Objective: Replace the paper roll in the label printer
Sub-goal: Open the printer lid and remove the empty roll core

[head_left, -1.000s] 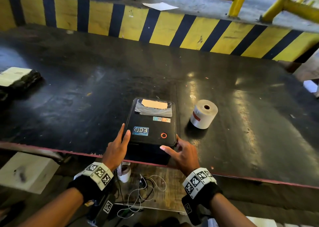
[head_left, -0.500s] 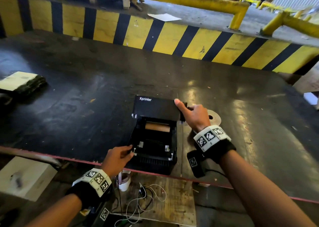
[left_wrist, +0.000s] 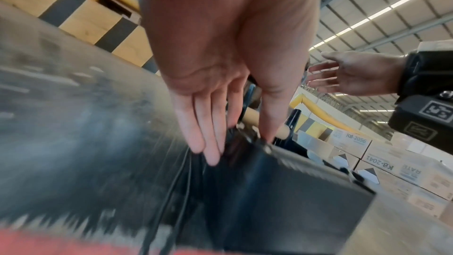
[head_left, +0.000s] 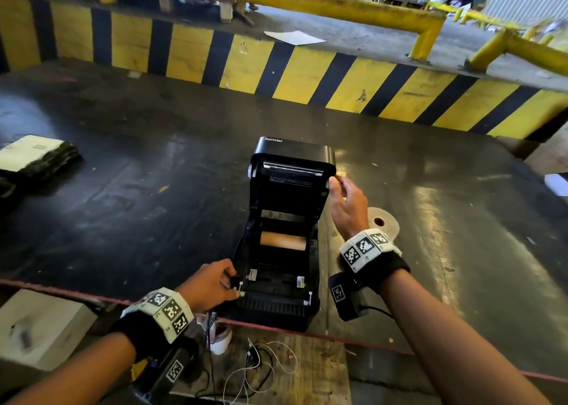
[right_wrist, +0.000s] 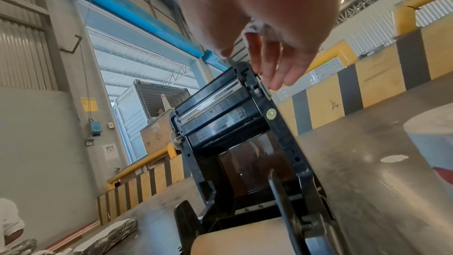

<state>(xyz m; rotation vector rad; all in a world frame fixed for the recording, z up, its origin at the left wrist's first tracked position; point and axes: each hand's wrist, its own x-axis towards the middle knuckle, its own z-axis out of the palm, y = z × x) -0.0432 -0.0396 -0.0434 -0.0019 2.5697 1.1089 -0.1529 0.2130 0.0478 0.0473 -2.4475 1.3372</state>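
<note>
At the near table edge sits the label printer [head_left: 276,251], lid [head_left: 292,171] upright and facing us; left hand [head_left: 212,284] braces its front-left corner with straight fingers, right hand [head_left: 347,204], fingers relaxed, touches the lid's right edge. Best to steady the base while lifting out the empty cardboard core [head_left: 282,241], whose long axis runs left-right across the bay. Fresh paper roll [head_left: 384,221] waits just right of the printer, hole facing up.

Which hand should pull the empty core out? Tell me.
Probably right: the right hand is open beside the raised lid, while the left hand steadies the printer. The core lies exposed.
</note>
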